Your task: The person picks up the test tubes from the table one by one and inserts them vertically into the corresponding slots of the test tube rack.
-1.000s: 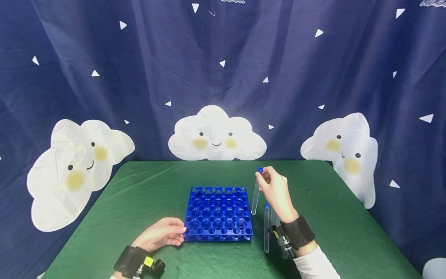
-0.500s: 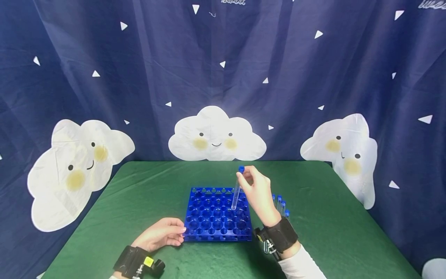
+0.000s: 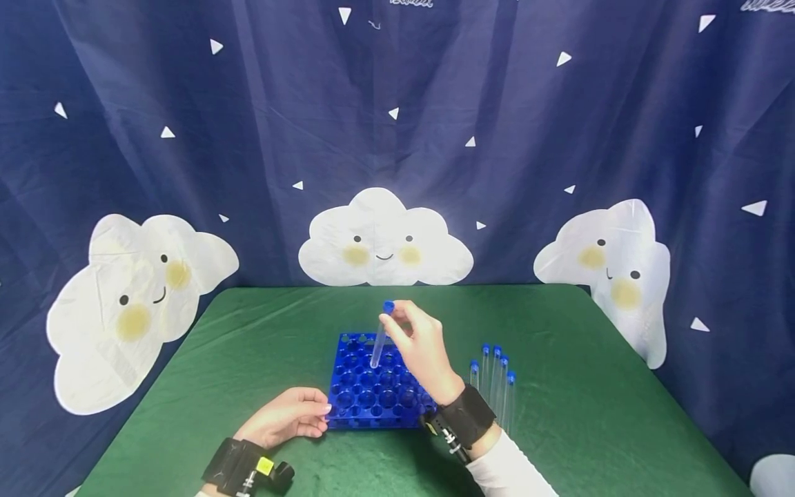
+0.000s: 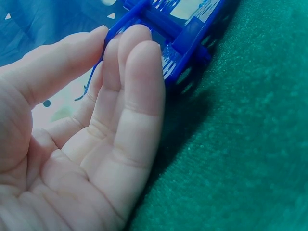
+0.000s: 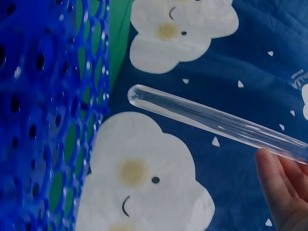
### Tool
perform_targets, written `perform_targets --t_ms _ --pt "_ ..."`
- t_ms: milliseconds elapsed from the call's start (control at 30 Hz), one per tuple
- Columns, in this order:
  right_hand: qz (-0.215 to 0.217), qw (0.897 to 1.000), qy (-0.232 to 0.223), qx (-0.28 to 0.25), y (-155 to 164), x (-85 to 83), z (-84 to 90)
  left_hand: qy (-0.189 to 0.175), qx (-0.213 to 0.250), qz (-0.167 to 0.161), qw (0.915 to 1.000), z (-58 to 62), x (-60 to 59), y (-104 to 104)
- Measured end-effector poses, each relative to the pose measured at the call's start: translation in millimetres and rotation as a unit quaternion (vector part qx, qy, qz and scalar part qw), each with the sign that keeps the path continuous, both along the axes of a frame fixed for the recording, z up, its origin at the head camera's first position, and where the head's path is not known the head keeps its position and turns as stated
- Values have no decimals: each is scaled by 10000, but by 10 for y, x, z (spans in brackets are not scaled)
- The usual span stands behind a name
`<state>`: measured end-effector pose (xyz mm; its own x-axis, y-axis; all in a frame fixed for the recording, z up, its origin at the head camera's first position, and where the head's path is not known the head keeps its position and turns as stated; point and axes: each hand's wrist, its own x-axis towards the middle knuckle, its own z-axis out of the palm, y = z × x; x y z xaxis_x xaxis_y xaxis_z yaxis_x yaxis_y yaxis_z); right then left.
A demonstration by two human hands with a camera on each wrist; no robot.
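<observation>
Green cloth covers the table (image 3: 261, 331) before a cloud-print curtain. My right hand (image 3: 422, 348) pinches a clear blue-capped test tube (image 3: 379, 338), tilted above the blue rack (image 3: 366, 393). My left hand (image 3: 287, 416), fingers straight, touches the rack's near left corner. Four more tubes (image 3: 493, 379) lie just right.

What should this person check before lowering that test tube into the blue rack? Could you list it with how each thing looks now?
1. Right hand grips the test tube near its blue cap: ok.
2. Tube's round bottom is above the rack, not yet in a hole: ok.
3. Tube upright: not ok, it tilts.
4. Left hand steadies the rack's near left corner, fingers touching: ok.
5. Exact hole under the tip: cannot tell.
6. Spare tubes lie clear of the rack, to its right: ok.
</observation>
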<state>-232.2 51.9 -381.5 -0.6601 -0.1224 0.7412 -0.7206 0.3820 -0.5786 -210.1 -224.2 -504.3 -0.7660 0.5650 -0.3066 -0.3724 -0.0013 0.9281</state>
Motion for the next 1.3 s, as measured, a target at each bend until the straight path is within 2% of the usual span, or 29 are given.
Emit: perform_targets --t_ms 433,733,867,1033,1300 --pt "262 9977 -466 405 -376 -28 -141 10 19 17 10000 -18 -4 -8" --pt "476 9948 -751 495 -495 -35 -220 -34 -10 3 10000 -19 -4 -11" --pt "550 9918 -1009 564 -525 -46 -246 -22 -12 2 10000 -18 -4 -9" --pt "583 9868 -1227 875 -568 -63 -283 -12 -43 36 10000 -20 0 -10" --pt "568 9806 -1327 1328 -604 -93 -297 13 -51 61 10000 -15 -1 -8"
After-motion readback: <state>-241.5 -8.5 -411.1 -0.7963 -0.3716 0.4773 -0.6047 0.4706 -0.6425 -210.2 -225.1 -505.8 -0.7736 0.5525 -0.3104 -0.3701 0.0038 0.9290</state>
